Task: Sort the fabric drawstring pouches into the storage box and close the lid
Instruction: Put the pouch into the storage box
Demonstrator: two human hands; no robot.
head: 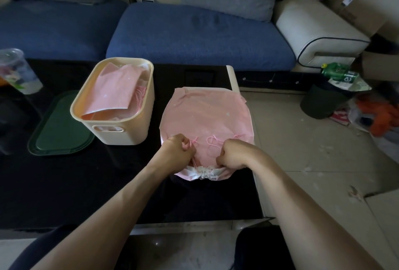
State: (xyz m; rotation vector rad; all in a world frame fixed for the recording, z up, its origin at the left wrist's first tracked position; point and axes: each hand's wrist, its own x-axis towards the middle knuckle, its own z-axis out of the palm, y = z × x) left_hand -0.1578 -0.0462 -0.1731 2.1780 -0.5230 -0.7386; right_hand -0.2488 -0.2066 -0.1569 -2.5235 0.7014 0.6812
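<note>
Both hands clenched on pink pouch (207, 116) cords: left hand (179, 149), right hand (232, 154). Cream box (117, 127) at ten o'clock, pouches inside, green lid (58, 131) beside it.

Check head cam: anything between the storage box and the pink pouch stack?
Nothing; only a bare strip of black table separates the storage box from the pouch stack in the head view.

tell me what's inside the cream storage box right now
The storage box holds a pink fabric pouch lying tilted on top, with pink drawstrings beside it. White fabric shows underneath; anything deeper is covered.
</note>
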